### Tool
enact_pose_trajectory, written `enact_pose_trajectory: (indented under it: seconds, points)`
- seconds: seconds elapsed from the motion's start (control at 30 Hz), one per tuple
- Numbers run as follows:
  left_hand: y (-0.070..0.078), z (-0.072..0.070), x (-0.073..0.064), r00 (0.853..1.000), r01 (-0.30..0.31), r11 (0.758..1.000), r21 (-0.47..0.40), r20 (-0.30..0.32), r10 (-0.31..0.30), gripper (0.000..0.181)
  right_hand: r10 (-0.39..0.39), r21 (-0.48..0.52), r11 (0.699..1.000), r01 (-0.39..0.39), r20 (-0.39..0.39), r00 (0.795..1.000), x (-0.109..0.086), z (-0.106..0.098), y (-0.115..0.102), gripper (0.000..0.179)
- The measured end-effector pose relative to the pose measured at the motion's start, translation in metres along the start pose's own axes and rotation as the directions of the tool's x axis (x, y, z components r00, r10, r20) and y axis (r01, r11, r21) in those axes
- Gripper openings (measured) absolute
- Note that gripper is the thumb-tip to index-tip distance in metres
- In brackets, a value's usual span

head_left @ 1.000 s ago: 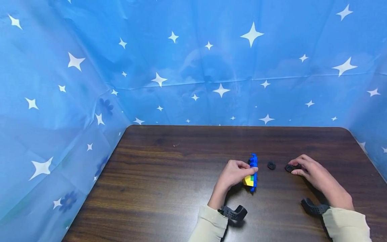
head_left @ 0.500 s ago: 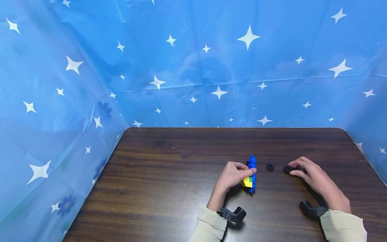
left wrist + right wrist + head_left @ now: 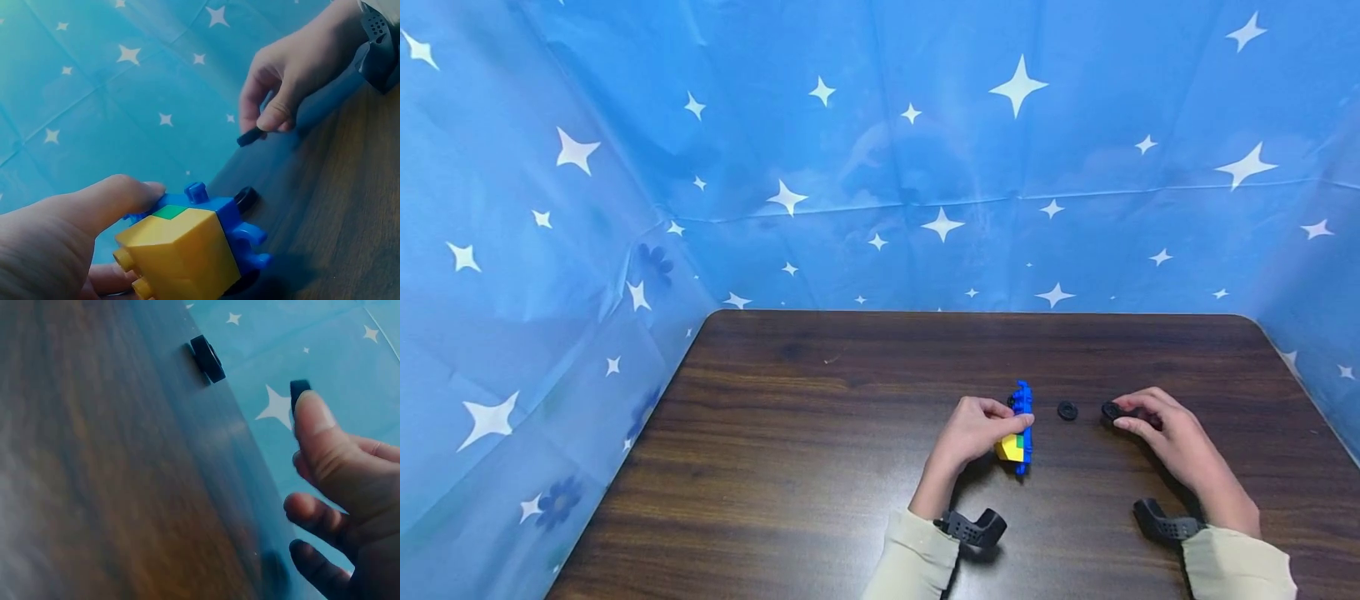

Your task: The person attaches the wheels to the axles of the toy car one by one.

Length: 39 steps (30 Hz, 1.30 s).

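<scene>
My left hand grips a toy vehicle built of bricks, its blue base turned to the right and its yellow block below the fingers. In the left wrist view the yellow block faces the camera, with a green piece beside the blue base. My right hand pinches a small black wheel between thumb and fingertips, lifted off the table in the right wrist view. Between the hands, a second black wheel lies on the table.
The dark wooden table reaches back to a blue star-patterned cloth, which also hangs at the left and right sides. A black wrist mount sits on the left forearm, another mount on the right.
The wheel in my right hand has turned from lying flat to standing more edge-on, with the hand barely shifting left. My left hand keeps its hold on the toy vehicle.
</scene>
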State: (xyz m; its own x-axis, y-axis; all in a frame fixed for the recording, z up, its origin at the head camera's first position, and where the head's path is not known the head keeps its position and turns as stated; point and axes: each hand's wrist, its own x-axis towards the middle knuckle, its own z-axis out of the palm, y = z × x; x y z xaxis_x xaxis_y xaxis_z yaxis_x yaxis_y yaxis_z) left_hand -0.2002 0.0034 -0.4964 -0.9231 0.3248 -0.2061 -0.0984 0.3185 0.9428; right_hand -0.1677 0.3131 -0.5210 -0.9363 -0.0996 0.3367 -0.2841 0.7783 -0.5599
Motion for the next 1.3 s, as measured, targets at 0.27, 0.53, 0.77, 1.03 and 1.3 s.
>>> enact_pose_trajectory:
  seconds: [0.27, 0.53, 0.77, 1.03, 1.3]
  points:
    - [-0.001, 0.001, 0.000, 1.000, -0.024, 0.999, 0.034, 0.011, 0.023, 0.036, 0.013, 0.056, 0.998, -0.009, -0.068, 0.998, -0.003, 0.003, -0.009, 0.018]
    - [-0.001, 0.001, -0.001, 0.999, -0.028, 0.999, 0.039, 0.017, 0.027, 0.035, 0.041, 0.090, 0.995, -0.034, -0.075, 0.996, -0.003, 0.005, -0.019, 0.019]
    - [-0.001, 0.002, -0.001, 1.000, -0.013, 0.999, 0.031, 0.000, 0.013, 0.035, -0.005, 0.182, 0.983, 0.024, -0.104, 0.995, 0.001, 0.009, -0.027, 0.019]
    - [0.001, 0.003, -0.002, 1.000, -0.011, 0.999, 0.033, -0.011, 0.011, 0.035, -0.001, 0.173, 0.985, 0.014, -0.076, 0.997, 0.001, 0.014, -0.035, 0.018]
    - [0.004, 0.003, -0.002, 1.000, 0.002, 0.997, 0.072, -0.029, 0.000, 0.038, -0.016, 0.174, 0.984, 0.028, -0.068, 0.998, 0.006, 0.016, -0.046, 0.018]
